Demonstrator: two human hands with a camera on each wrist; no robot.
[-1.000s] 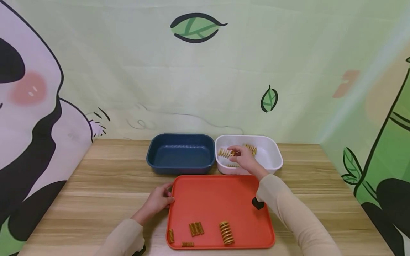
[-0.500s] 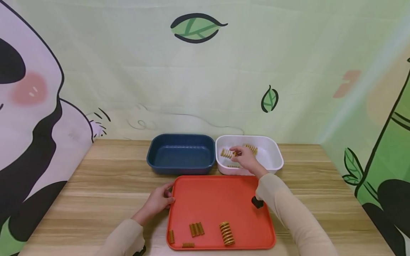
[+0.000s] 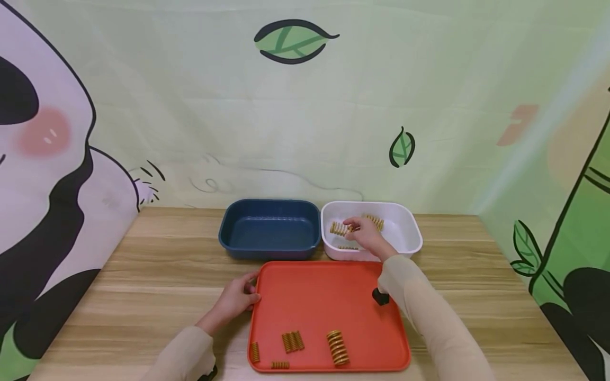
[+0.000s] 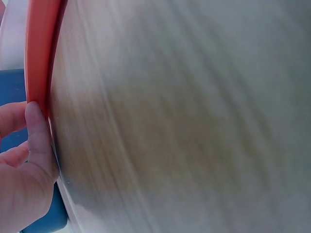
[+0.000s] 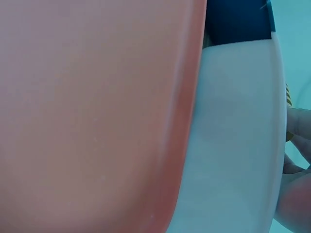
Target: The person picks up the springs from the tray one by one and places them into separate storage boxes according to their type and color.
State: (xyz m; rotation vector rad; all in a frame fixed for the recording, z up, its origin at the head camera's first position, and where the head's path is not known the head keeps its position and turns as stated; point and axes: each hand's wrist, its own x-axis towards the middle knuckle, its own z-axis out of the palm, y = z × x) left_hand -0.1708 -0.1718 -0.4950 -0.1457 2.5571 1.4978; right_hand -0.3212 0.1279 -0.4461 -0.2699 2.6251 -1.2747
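Over the white bin (image 3: 410, 233), the right hand (image 3: 366, 235) had barely shifted.
Its grip pinched a gold spring (image 3: 339, 228); the left hand (image 3: 235, 299) stayed curled on the red tray (image 3: 324, 296) rim.

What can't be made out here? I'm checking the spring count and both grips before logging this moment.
- Springs in the white tub: head view, the right hand covers part of the floor, so no full count.
- Right hand's grip on the spring: too small in the head view; the right wrist view shows only fingertips cut off at the edge.
- Left hand at the red tray rim: left wrist view is blurred, fingers cut off.
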